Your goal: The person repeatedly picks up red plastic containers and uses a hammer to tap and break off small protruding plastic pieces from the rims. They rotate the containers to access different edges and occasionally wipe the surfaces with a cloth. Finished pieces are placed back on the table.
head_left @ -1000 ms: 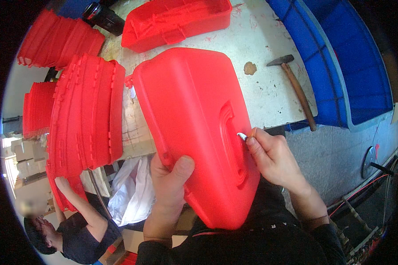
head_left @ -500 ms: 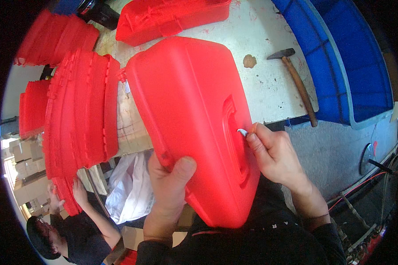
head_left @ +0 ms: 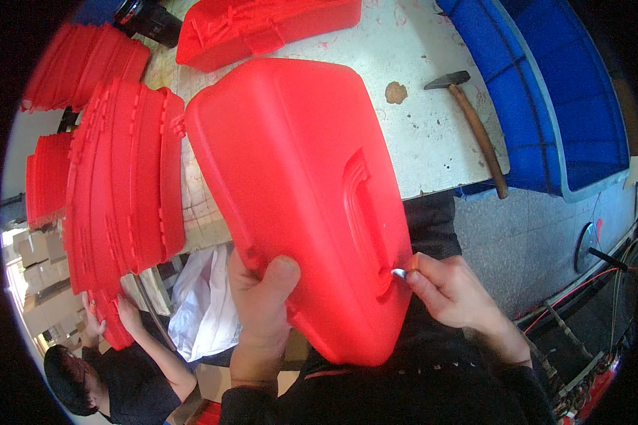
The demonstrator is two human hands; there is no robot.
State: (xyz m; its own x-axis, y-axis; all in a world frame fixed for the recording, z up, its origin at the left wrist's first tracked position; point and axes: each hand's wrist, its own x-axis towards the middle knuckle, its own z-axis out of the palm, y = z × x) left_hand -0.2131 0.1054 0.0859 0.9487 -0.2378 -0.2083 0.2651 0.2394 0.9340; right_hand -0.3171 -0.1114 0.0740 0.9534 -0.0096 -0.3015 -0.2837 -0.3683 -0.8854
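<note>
Prob. best to keep the tip of the small tool light & steady along the rim of the recess, w/ the red case braced firmly. Case lies btwn the hands, at an angle: L hand grips its left edge, thumb on top, fingers hidden; R hand pinches the tool at recess's lower end.
</note>
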